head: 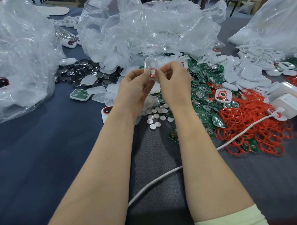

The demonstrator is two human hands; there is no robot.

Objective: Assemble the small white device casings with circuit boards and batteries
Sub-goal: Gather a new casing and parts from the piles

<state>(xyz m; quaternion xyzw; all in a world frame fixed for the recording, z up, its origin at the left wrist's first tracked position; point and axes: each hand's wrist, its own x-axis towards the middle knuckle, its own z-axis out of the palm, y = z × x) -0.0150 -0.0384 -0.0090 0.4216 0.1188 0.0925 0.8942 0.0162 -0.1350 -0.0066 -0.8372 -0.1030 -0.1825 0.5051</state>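
Holding a white casing (150, 65) up over the table (44, 151), both hands meet at mid-frame. Left hand (134, 85) pinches the casing's lower left edge, thumb and fingers pressed together on it. Right hand (172, 79) does the same from the right, its grip pinching a red ring (153, 73) against the casing's near edge. Casing is tilted, open side toward the camera, w/ a round hole in it.

Below the hands lies a scatter of round silver batteries (159, 116). Green boards (204, 81) are heaped just right of the hands, and more red rings (250, 123) pile up further right, touching the boards. One casing w/ ring (222, 95) sits on top of the boards. More white casings (241, 69) spread across the far right. Dark discs (84, 71) lie left of center, near a casing w/ board (80, 94) fitted in it. Crumpled clear bags (140, 27) fill the back and left. A white cable (164, 178) runs across the table under the right forearm toward a white box (290, 104) at the right edge.
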